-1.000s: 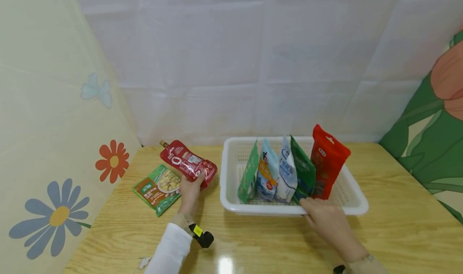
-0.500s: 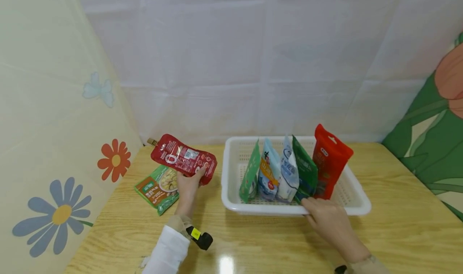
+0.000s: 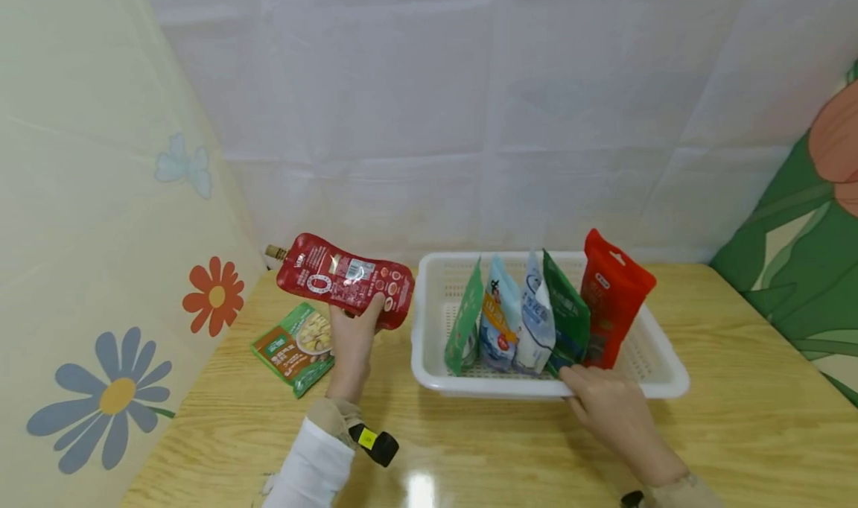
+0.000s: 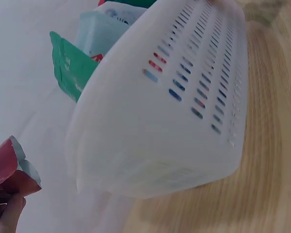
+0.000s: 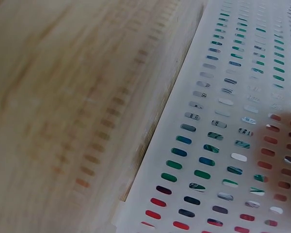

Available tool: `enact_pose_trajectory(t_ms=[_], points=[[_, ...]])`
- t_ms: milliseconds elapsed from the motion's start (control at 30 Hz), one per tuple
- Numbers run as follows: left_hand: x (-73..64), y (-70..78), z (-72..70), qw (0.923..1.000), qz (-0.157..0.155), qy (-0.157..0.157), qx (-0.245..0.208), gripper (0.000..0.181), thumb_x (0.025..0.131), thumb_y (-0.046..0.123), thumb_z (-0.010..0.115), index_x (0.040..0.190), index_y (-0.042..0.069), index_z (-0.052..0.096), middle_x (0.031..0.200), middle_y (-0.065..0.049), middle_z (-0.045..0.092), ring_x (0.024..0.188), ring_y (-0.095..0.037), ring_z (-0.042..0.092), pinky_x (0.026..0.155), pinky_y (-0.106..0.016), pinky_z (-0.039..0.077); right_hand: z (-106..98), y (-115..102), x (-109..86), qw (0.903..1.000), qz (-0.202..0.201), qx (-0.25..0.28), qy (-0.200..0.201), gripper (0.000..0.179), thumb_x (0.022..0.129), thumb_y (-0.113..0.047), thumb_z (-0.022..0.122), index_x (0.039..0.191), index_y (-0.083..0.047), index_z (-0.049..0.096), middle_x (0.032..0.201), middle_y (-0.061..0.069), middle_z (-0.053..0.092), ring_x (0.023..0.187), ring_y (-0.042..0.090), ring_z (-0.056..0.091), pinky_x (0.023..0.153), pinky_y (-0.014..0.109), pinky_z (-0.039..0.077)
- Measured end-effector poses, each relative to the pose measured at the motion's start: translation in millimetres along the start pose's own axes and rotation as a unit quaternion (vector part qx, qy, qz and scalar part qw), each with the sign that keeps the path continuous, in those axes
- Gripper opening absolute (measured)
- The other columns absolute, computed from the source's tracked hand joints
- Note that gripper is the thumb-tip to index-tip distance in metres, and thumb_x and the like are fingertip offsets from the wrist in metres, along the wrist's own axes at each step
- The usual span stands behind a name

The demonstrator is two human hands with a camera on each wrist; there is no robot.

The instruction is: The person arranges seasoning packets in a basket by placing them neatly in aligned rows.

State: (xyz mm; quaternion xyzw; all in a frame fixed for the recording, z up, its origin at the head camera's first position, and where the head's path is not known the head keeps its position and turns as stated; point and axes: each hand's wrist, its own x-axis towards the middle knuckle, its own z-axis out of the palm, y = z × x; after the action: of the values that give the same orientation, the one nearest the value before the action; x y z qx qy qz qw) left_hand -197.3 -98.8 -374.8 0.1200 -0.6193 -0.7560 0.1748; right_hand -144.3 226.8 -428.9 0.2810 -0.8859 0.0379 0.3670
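Note:
My left hand point(image 3: 354, 344) grips a dark red spouted pouch point(image 3: 342, 277) by its lower right end, thumb on the printed face. Its gold-coloured cap points to the left, and the pouch is up off the table. In the left wrist view only a corner of the red pouch point(image 4: 7, 167) and a fingertip show. My right hand point(image 3: 603, 400) holds the front rim of a white plastic basket point(image 3: 496, 387). In the basket several packets stand in a row: a light green one point(image 3: 465, 325), two pale blue ones, a dark green one point(image 3: 566, 310) and a red one point(image 3: 610, 299).
A green and brown food packet point(image 3: 295, 348) lies flat on the wooden table point(image 3: 469, 456), left of the basket and just beyond my left wrist. A white cloth point(image 3: 402, 121) hangs behind the table. Flower-patterned sheets point(image 3: 100, 232) flank both sides.
My left hand has raised the red pouch higher off the table, and the pouch has shifted slightly left and away. The right hand stays on the basket's rim.

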Motion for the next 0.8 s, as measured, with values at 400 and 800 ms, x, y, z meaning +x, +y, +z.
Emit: enact_pose_trajectory(t_ms=[400,800], points=[[-13.8,4.5,14.3,0.9959,0.060,-0.056,0.037,0.059,0.086,0.012,0.068,0.135,0.007,0.035,0.127,-0.017,0.056,0.112,-0.027,0.060,0.090,-0.036,0.054,-2,0,-0.4,0.9997,0.003,-0.002,-0.022,0.011,0.078,-0.024,0.055,0.072,-0.016,0.052,0.060,-0.005,0.052,0.048,0.010,0.041,0.043,0.023,0.030],[-25.9,-3.8,36.1,0.9447,0.224,-0.074,0.228,0.058,0.084,0.019,0.072,0.130,0.004,0.040,0.110,-0.020,0.069,0.093,-0.031,0.071,0.071,-0.035,0.059,-1,1,-0.7,0.9998,0.001,0.003,-0.020,0.010,0.076,-0.023,0.056,0.071,-0.016,0.051,0.059,-0.005,0.050,0.048,0.009,0.039,0.043,0.022,0.029]])
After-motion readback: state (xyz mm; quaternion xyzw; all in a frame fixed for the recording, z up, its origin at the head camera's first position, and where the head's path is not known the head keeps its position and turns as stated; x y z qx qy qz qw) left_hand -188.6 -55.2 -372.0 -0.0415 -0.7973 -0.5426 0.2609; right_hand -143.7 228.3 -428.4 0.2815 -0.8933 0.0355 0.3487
